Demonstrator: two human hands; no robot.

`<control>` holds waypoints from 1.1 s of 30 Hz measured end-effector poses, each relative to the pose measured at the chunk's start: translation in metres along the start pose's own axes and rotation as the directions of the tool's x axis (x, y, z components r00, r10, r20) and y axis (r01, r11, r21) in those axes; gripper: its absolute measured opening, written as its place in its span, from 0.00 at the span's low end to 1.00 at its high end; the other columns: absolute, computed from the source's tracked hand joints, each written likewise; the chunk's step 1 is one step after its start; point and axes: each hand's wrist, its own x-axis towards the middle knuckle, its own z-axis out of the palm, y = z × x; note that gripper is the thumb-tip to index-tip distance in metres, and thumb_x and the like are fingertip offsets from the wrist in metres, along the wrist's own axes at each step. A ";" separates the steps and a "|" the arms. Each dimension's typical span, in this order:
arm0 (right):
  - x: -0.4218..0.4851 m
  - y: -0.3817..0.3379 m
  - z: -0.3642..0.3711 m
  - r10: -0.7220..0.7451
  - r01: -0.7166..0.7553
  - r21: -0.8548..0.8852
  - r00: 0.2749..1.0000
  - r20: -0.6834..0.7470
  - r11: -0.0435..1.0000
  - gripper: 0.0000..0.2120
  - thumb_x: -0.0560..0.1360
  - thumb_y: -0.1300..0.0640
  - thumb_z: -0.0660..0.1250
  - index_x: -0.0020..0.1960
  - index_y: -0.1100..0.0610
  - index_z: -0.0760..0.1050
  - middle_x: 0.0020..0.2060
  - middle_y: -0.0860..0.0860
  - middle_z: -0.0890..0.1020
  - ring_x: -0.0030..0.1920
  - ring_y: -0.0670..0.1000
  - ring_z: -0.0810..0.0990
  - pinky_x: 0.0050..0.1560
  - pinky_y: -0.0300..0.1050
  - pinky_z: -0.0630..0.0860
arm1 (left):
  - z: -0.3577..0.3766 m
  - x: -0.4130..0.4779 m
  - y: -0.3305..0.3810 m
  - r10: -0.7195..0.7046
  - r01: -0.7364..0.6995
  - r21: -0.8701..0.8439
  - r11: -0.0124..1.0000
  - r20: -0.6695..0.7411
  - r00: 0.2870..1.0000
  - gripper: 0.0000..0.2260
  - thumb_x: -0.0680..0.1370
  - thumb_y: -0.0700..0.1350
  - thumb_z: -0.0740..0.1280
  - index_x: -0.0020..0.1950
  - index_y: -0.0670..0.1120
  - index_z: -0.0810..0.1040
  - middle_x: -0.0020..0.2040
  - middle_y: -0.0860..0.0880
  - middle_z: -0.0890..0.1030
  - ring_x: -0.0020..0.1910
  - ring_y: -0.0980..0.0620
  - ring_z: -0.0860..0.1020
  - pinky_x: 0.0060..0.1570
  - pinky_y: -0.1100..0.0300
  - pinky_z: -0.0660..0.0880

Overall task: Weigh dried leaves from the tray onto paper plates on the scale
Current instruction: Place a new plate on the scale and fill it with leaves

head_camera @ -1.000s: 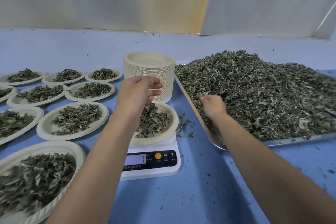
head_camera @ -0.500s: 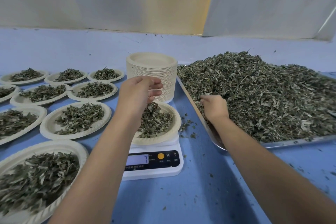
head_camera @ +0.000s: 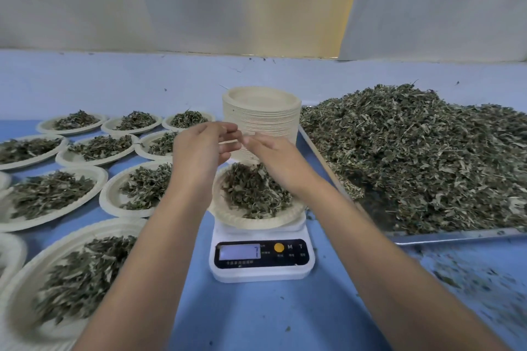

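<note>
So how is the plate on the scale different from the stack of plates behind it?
The plate on the scale has dried leaves heaped in it; the stack of plates shows an empty top plate. The plate on the scale is one alone; the stack of plates is many piled up. It sits on the white scale; the stack stands on the blue table. Both are pale, round paper plates.

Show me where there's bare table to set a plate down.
Bare table lies in front of the scale, toward the near edge, and in the strip behind the plate stack up to the wall. Left of the scale, filled plates crowd together; the tray fills the right.
</note>
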 end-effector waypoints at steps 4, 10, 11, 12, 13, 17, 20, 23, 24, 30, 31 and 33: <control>0.000 0.001 0.000 0.056 -0.058 0.057 0.998 0.035 0.997 0.19 0.81 0.44 0.53 0.66 0.47 0.74 0.72 0.46 0.68 0.74 0.43 0.59 0.61 0.39 0.59 | -0.013 0.006 -0.003 -0.013 0.013 0.002 1.000 -0.026 1.000 0.10 0.78 0.39 0.60 0.43 0.45 0.81 0.34 0.53 0.84 0.32 0.58 0.81 0.36 0.68 0.74; -0.005 0.010 -0.003 0.030 0.004 0.187 0.984 -0.176 0.982 0.19 0.81 0.54 0.56 0.73 0.51 0.66 0.68 0.43 0.71 0.68 0.39 0.65 0.60 0.26 0.59 | -0.017 0.007 -0.012 -0.015 0.018 0.020 1.000 -0.125 0.992 0.10 0.78 0.40 0.59 0.46 0.45 0.81 0.44 0.49 0.84 0.44 0.54 0.81 0.41 0.64 0.73; -0.007 0.012 -0.003 0.039 0.012 0.210 0.972 -0.233 0.978 0.19 0.82 0.55 0.57 0.72 0.52 0.67 0.67 0.42 0.72 0.67 0.39 0.66 0.59 0.25 0.60 | -0.019 0.006 -0.015 0.004 0.001 0.033 0.999 -0.151 0.988 0.11 0.79 0.40 0.58 0.49 0.46 0.80 0.47 0.50 0.83 0.48 0.55 0.81 0.45 0.63 0.73; -0.009 0.015 -0.004 0.064 0.008 0.235 0.952 -0.298 0.972 0.18 0.81 0.56 0.57 0.71 0.52 0.69 0.66 0.43 0.73 0.66 0.39 0.68 0.60 0.27 0.61 | -0.021 0.005 -0.019 0.021 -0.012 0.048 0.999 -0.176 0.984 0.12 0.79 0.41 0.57 0.51 0.47 0.80 0.51 0.51 0.82 0.51 0.56 0.79 0.49 0.61 0.72; -0.011 0.018 -0.005 0.105 -0.008 0.262 0.928 -0.358 0.965 0.17 0.81 0.56 0.59 0.69 0.53 0.71 0.66 0.43 0.74 0.64 0.40 0.69 0.62 0.32 0.62 | -0.023 0.004 -0.022 0.029 -0.018 0.060 0.998 -0.193 0.981 0.12 0.80 0.42 0.56 0.53 0.49 0.78 0.54 0.53 0.81 0.53 0.58 0.77 0.53 0.60 0.71; -0.019 0.029 -0.010 0.296 -0.124 0.387 0.856 -0.424 0.914 0.14 0.79 0.57 0.61 0.64 0.54 0.75 0.62 0.47 0.77 0.63 0.46 0.73 0.65 0.44 0.66 | -0.026 0.006 -0.034 -0.068 0.079 0.049 0.996 -0.191 0.979 0.17 0.81 0.48 0.55 0.69 0.52 0.71 0.68 0.55 0.71 0.65 0.56 0.69 0.61 0.59 0.62; -0.024 0.035 -0.012 0.351 -0.155 0.457 0.855 -0.382 0.876 0.11 0.79 0.59 0.58 0.58 0.51 0.75 0.63 0.50 0.77 0.60 0.47 0.73 0.62 0.42 0.66 | -0.026 0.007 -0.043 -0.134 0.141 0.034 0.990 -0.143 0.981 0.20 0.82 0.50 0.55 0.74 0.50 0.65 0.73 0.54 0.66 0.72 0.54 0.62 0.62 0.60 0.58; -0.025 0.039 -0.012 0.377 -0.171 0.485 0.851 -0.366 0.857 0.12 0.79 0.60 0.57 0.61 0.55 0.74 0.63 0.52 0.77 0.62 0.49 0.74 0.63 0.41 0.66 | -0.027 0.011 -0.050 -0.199 0.198 -0.019 0.980 -0.099 0.975 0.21 0.83 0.50 0.54 0.75 0.47 0.62 0.75 0.51 0.63 0.74 0.53 0.60 0.63 0.60 0.57; -0.025 0.040 -0.012 0.386 -0.180 0.488 0.848 -0.363 0.854 0.14 0.79 0.61 0.57 0.63 0.57 0.74 0.63 0.53 0.77 0.63 0.50 0.74 0.64 0.42 0.66 | -0.027 0.012 -0.052 -0.216 0.215 -0.019 0.976 -0.090 0.972 0.21 0.83 0.50 0.54 0.76 0.47 0.61 0.75 0.50 0.63 0.74 0.52 0.60 0.64 0.60 0.58; -0.027 0.041 -0.008 0.396 -0.170 0.512 0.839 -0.373 0.842 0.12 0.78 0.61 0.58 0.59 0.56 0.75 0.62 0.54 0.78 0.63 0.51 0.75 0.66 0.45 0.67 | -0.023 0.012 -0.059 -0.262 0.260 -0.038 0.965 -0.065 0.963 0.22 0.83 0.49 0.55 0.75 0.43 0.62 0.74 0.47 0.64 0.73 0.50 0.63 0.69 0.56 0.58; -0.027 0.040 -0.007 0.393 -0.166 0.511 0.839 -0.376 0.843 0.12 0.78 0.61 0.59 0.58 0.56 0.75 0.61 0.54 0.79 0.62 0.51 0.75 0.65 0.45 0.68 | -0.023 0.012 -0.059 -0.263 0.261 -0.039 0.965 -0.067 0.963 0.22 0.83 0.49 0.55 0.75 0.42 0.62 0.74 0.47 0.65 0.73 0.50 0.63 0.68 0.56 0.58; -0.027 0.038 -0.006 0.389 -0.162 0.511 0.841 -0.376 0.844 0.10 0.78 0.61 0.59 0.55 0.53 0.76 0.60 0.52 0.80 0.62 0.51 0.76 0.63 0.44 0.68 | -0.022 0.012 -0.060 -0.271 0.268 -0.049 0.962 -0.072 0.960 0.21 0.82 0.48 0.55 0.74 0.42 0.64 0.73 0.47 0.67 0.72 0.50 0.65 0.68 0.56 0.59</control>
